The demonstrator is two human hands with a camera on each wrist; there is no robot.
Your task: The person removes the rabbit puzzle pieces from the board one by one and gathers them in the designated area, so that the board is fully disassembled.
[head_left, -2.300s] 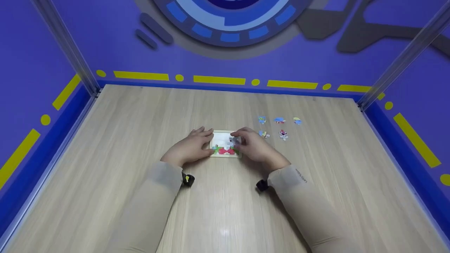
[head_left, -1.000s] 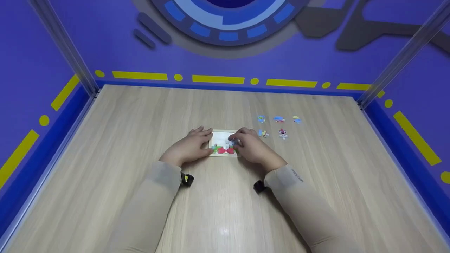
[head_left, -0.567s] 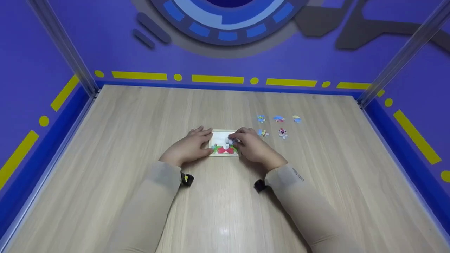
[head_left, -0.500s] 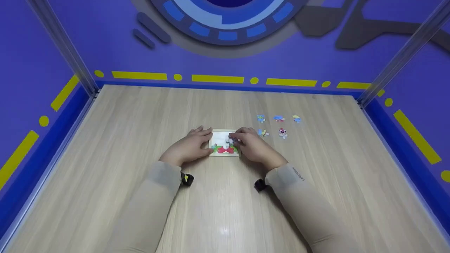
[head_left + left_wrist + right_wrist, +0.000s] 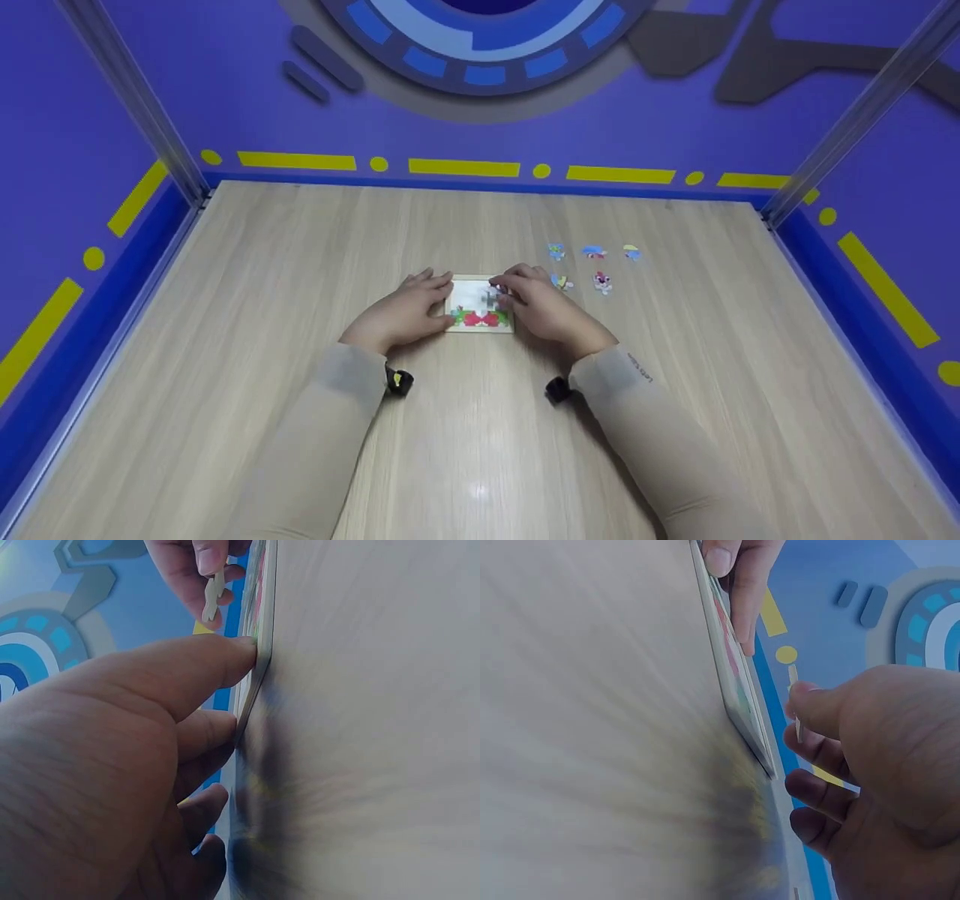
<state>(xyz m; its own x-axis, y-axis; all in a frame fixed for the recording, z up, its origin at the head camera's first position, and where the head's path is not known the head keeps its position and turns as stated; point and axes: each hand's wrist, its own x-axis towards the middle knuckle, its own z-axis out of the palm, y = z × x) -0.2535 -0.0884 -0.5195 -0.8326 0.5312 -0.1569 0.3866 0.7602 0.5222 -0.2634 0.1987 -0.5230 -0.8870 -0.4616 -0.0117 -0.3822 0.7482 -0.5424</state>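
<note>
A small wooden puzzle frame [image 5: 481, 331] lies on the table, with red and green pieces along its near side and pale bare board behind them. My left hand [image 5: 397, 311] rests at the frame's left side, its fingers fairly straight and spread, with thumb and fingertips touching the rim. Over the frame's right part, my right hand [image 5: 547, 309] pinches a jigsaw piece [image 5: 215, 594] between thumb and fingers. In the right wrist view the jigsaw piece [image 5: 793, 676] is seen edge-on, apart from the frame. Fingers cover part of its picture.
Several loose jigsaw pieces lie on the table beyond my right hand, among them a blue-and-green one [image 5: 556, 252], a blue-and-red one [image 5: 594, 252], a yellow-and-blue one [image 5: 631, 253] and one with a red-and-white figure [image 5: 601, 283]. Blue-purple walls [image 5: 480, 135] enclose the table.
My right hand has shifted slightly up and right, lifting the jigsaw piece and turning it in the fingers. My left hand has stayed at the frame's left side.
</note>
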